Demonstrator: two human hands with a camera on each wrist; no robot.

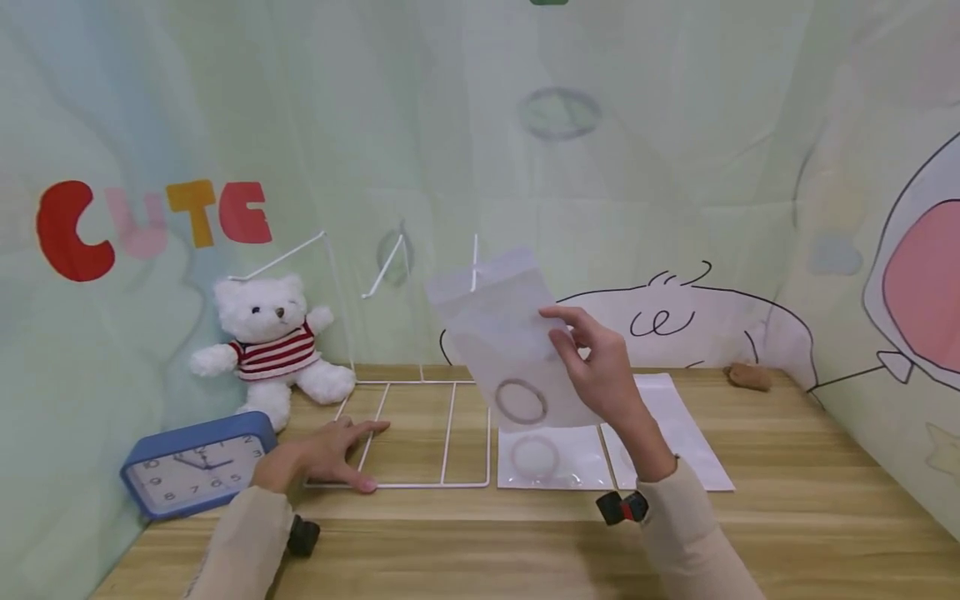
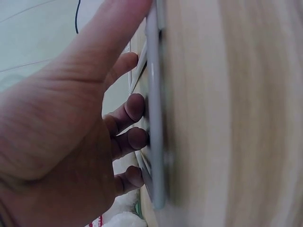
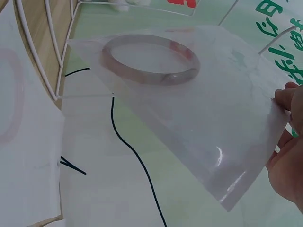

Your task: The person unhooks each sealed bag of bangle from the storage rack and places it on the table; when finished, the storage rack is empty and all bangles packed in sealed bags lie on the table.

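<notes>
My right hand (image 1: 600, 358) pinches the side edge of a translucent plastic bag (image 1: 491, 333), with a brownish bangle (image 3: 147, 78) lying in its lower end. In the head view the bag's top flap overlaps the right hook (image 1: 475, 258) of a white wire rack (image 1: 457, 485). My left hand (image 1: 330, 454) rests on the left side of the rack's base, fingers spread and the thumb on the front wire. In the left wrist view the fingertips (image 2: 136, 106) are right at the wires.
Two more bags lie on the wooden table (image 1: 450, 550), the left bag (image 1: 581, 467) with a pale bangle, the right bag (image 1: 682, 433) behind my wrist. At left are a teddy bear (image 1: 273, 354) and blue clock (image 1: 198, 462). A small brown object (image 1: 748, 377) lies far right.
</notes>
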